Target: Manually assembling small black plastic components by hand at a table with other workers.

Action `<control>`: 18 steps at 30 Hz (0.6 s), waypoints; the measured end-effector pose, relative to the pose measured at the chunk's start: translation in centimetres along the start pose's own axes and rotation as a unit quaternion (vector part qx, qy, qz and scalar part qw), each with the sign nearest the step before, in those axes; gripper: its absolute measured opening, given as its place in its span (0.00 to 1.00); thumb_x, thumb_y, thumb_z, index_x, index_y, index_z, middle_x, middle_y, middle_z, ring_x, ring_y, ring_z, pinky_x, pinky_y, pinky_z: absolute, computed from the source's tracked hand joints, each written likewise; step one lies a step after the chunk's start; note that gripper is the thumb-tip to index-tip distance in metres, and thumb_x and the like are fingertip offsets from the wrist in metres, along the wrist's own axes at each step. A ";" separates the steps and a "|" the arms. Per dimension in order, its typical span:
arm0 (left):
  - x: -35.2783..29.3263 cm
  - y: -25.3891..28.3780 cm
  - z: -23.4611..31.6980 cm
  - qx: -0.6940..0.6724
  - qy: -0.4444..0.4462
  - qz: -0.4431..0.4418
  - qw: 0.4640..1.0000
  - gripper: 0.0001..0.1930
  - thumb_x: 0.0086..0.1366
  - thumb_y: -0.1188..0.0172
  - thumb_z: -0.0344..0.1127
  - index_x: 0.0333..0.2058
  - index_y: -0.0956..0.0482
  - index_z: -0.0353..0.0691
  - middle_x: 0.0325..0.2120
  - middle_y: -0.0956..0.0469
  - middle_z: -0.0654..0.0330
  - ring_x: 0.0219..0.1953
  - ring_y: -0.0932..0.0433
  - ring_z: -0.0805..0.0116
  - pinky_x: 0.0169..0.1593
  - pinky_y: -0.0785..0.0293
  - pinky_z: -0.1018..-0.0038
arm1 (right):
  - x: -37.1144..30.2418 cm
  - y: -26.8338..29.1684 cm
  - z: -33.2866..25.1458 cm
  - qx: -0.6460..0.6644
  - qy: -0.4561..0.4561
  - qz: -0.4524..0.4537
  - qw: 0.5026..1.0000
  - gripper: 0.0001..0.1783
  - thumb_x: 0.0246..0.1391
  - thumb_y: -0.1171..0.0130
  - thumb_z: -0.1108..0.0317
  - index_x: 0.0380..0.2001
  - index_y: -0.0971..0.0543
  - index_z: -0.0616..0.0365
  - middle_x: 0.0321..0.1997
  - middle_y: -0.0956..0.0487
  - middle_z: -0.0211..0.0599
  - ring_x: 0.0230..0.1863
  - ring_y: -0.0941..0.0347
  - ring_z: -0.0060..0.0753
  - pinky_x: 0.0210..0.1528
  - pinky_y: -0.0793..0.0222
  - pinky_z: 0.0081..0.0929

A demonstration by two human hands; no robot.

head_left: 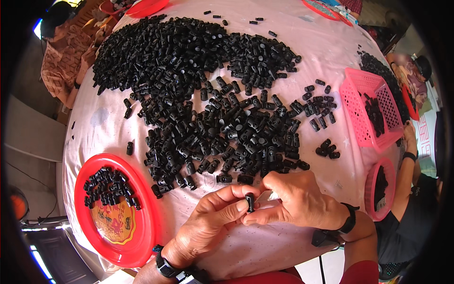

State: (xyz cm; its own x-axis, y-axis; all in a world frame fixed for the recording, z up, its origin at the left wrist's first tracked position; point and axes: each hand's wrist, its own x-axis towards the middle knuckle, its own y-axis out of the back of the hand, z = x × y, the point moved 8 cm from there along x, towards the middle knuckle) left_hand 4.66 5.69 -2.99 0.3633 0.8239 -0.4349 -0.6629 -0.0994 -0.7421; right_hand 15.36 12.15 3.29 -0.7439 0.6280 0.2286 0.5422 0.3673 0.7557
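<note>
Low in the middle, a small black plastic cord lock (pixel 249 202) stands nearly upright between the thumb and forefinger of my left hand (pixel 210 215). My right hand (pixel 300 199) meets it from the right, its fingers curled and its thumb tip close to the cord lock's lower end. Something pale shows between the right fingers, too small to make out. Just beyond both hands spreads a loose heap of similar black cord locks (pixel 222 132), which runs back into a denser pile (pixel 156 52).
On the left, a red plate (pixel 150 222) carries several cord locks. At right stand a pink basket (pixel 352 111) and a smaller pink basket (pixel 369 208), both with black pieces inside. A pale pink cloth (pixel 326 45) covers the table. People sit at left (pixel 61 71) and right (pixel 402 189).
</note>
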 end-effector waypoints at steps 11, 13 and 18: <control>0.1 0.2 -0.3 0.015 0.012 0.007 1.000 0.15 0.68 0.44 0.32 0.53 0.26 0.39 0.42 0.24 0.68 0.39 0.28 0.81 0.49 0.29 0.80 | 0.1 0.6 -0.7 -0.046 0.027 0.038 0.998 0.29 0.40 0.28 0.42 0.22 0.27 0.57 0.14 0.28 0.34 0.15 0.27 0.32 0.17 0.33 0.28; 0.0 0.2 -0.4 0.006 0.015 0.008 1.000 0.16 0.68 0.44 0.32 0.54 0.26 0.40 0.42 0.24 0.68 0.39 0.27 0.81 0.47 0.29 0.81 | 0.0 0.5 -0.6 -0.051 0.028 0.040 0.997 0.30 0.43 0.31 0.40 0.21 0.30 0.56 0.15 0.30 0.33 0.15 0.28 0.32 0.17 0.34 0.28; 0.1 0.2 -0.4 0.001 0.009 0.002 1.000 0.16 0.69 0.45 0.32 0.54 0.26 0.39 0.41 0.23 0.68 0.38 0.27 0.81 0.46 0.28 0.81 | -0.1 0.5 -0.7 -0.075 0.029 0.040 0.996 0.31 0.45 0.35 0.38 0.20 0.34 0.54 0.15 0.31 0.32 0.15 0.29 0.31 0.17 0.35 0.28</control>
State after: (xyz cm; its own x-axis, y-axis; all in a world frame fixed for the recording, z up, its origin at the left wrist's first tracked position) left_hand 4.83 5.54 -3.35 0.3732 0.8130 -0.4471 -0.6653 -0.1014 -0.7397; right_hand 15.41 11.82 4.06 -0.7243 0.6089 0.3235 0.5393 0.2079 0.8161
